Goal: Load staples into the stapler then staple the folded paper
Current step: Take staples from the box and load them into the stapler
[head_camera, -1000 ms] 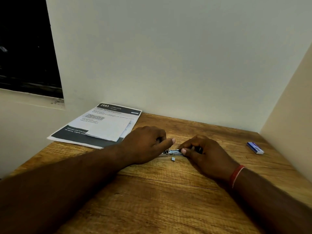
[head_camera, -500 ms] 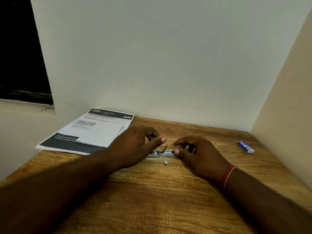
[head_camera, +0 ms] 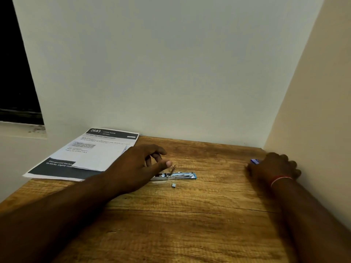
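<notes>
Between the hands (head_camera: 136,168) (head_camera: 273,168), stapler (head_camera: 176,175), apparently open.

Right hand (head_camera: 273,168) off the stapler (head_camera: 176,175)!
It has swung out to the blue staple box (head_camera: 254,161) by the surface's (head_camera: 190,215) right edge; the stapler lies uncovered.

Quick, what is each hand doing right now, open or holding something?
Left hand: open, fingers loosely curled, holding nothing.
Right hand: at the blue box; grip cannot be told.

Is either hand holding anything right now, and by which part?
Left hand holds nothing. Right hand covers the blue box; a grip cannot be told.
</notes>
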`<state>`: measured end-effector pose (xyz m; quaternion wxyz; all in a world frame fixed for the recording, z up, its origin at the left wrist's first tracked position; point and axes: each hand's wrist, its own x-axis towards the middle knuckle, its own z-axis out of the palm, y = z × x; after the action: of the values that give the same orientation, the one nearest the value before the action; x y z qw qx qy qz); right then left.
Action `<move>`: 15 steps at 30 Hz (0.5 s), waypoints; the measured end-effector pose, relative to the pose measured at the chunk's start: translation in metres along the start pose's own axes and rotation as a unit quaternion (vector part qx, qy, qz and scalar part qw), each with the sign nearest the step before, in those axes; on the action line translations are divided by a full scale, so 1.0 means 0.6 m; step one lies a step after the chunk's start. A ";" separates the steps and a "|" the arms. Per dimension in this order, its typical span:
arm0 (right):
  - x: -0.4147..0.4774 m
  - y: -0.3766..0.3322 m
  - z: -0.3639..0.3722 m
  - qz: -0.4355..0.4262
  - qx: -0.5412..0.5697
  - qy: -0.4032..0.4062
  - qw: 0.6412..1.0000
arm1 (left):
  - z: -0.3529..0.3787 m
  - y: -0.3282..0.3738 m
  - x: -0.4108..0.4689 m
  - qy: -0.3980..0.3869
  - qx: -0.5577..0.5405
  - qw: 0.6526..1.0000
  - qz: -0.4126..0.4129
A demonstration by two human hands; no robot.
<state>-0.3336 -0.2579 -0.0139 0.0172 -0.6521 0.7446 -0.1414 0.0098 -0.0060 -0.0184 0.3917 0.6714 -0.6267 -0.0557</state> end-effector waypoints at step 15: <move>-0.227 -0.131 -0.022 -0.439 0.394 0.039 0.807 | 0.022 0.042 -0.010 0.105 -0.212 0.972 0.000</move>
<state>-0.2401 -0.1312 -0.0046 0.1795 -0.8405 0.2594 -0.4405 -0.0190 -0.0045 -0.0149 0.5884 0.5754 -0.5559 -0.1166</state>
